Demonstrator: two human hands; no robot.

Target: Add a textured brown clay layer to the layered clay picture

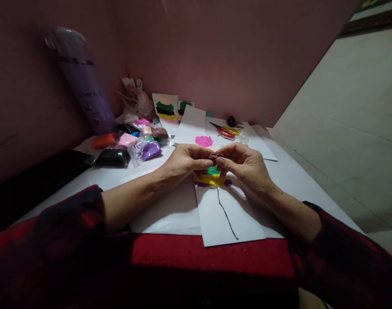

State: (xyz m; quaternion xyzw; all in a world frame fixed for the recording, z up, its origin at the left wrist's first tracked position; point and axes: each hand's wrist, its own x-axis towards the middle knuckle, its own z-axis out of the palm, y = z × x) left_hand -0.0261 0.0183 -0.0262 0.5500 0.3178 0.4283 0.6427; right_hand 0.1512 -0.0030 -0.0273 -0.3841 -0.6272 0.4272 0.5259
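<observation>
A small lump of brown modelling clay [215, 157] is pinched between the fingertips of my left hand [186, 162] and my right hand [245, 165]. Both hands hover over a white sheet [221, 219] at the front of the table. Pressed on that sheet are a pink clay patch [204, 140], green clay [212, 170], a yellow clay band [212, 180] and bits of purple clay [228, 183]. A wavy black line runs down the sheet's lower half. My hands hide the middle of the clay picture.
Bagged clay in several colours, including a black pack [112, 157] and a purple pack [151, 150], lies at the left. Behind stands a purple bottle [86, 90]. Red-handled scissors [226, 132] rest at the back right. Clay picture cards [165, 109] lean on the pink wall.
</observation>
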